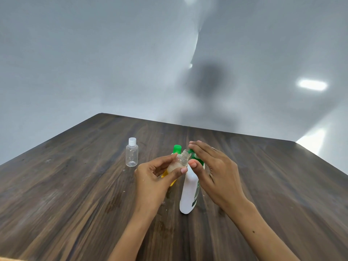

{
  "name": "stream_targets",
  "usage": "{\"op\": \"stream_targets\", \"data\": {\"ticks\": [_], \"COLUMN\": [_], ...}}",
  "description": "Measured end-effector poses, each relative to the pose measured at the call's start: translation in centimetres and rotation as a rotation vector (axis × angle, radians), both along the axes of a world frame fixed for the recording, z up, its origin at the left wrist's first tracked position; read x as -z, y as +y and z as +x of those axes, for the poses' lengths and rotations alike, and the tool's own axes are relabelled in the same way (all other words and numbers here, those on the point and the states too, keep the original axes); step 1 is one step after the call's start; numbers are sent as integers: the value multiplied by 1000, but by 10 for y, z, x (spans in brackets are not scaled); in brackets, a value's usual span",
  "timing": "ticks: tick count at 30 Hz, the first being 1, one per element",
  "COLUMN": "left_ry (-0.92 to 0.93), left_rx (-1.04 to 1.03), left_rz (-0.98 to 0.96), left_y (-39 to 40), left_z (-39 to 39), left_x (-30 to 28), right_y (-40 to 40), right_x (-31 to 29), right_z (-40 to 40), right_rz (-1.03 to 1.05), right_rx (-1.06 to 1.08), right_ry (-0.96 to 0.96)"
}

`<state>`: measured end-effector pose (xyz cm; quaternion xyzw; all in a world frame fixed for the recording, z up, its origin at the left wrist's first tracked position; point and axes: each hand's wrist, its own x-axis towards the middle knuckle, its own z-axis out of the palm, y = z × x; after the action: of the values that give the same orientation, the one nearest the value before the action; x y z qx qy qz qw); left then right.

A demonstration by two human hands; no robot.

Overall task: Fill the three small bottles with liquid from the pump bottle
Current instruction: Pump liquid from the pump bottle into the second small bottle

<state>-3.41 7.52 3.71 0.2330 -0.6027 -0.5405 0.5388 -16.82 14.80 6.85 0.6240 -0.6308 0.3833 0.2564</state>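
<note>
Wooden table (75,194), left hand (156,178) gripping open bottle (178,162) (tilted), right hand (212,166) on pump bottle (189,194)

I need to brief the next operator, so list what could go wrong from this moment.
1. The left hand holds the small uncapped clear bottle tilted at the green nozzle of the white pump bottle; its narrow neck could miss the stream, spilling onto the dark wooden table.
2. The right hand pressing the pump might tip that tall bottle.
</note>
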Motion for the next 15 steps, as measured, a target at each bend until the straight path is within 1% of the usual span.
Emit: {"op": "stream_targets", "data": {"ticks": [6,11,15], "left_ry": [0,11,3], "left_rx": [3,2,-3], "left_rz": [-14,-5,9], "left_y": [1,1,0], "left_z": [0,1,0], "left_x": [-1,0,2], "right_y": [0,1,1], "right_x": [-5,0,-5], "right_z": [-1,1,-2], "right_rz": [7,7,10], "right_rx": [9,3,-4], "right_ry": [52,31,48]}}
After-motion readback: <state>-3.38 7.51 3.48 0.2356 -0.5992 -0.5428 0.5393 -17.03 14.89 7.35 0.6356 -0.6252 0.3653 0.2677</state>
